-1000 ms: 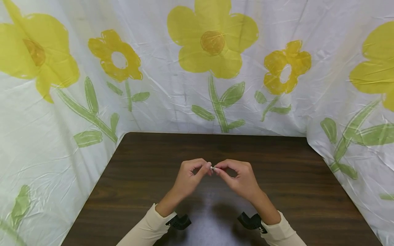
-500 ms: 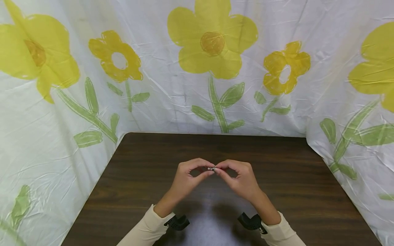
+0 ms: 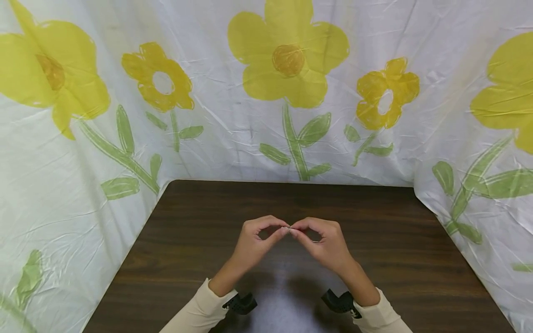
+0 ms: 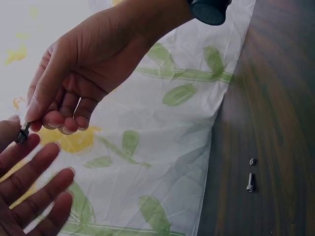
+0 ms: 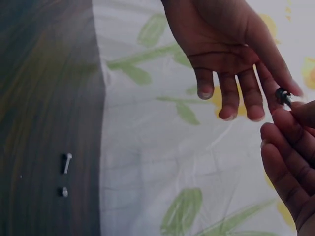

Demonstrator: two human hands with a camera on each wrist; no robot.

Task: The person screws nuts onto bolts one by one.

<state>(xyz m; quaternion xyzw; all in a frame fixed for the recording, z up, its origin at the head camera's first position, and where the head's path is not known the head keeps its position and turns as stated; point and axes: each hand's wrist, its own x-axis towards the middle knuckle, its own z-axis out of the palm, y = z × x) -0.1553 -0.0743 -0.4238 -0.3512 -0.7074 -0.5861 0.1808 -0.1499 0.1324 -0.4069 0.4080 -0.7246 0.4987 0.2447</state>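
Observation:
Over the table both hands meet fingertip to fingertip. My left hand (image 3: 251, 241) pinches a small dark nut (image 5: 282, 95) between thumb and forefinger, its other fingers spread in the left wrist view. My right hand (image 3: 333, 243) pinches the thin metal bolt (image 4: 26, 126) that the nut sits on; thumb and forefinger cover most of its shaft. In the head view the fingertips hide nearly all of both parts. A second bolt (image 4: 250, 183) and a loose nut (image 4: 252, 161) lie close together on the table in both wrist views, apart from the hands.
A dark wood-grain table (image 3: 200, 203) spreads beneath the hands. White curtains (image 3: 216, 138) with yellow flowers hang along its far edge and both sides. Black wrist mounts (image 3: 240, 304) stick inward from the two light sleeves.
My left thumb and forefinger have parted from the nut, showing it, then come together on it again. The right hand has kept its pinch and place.

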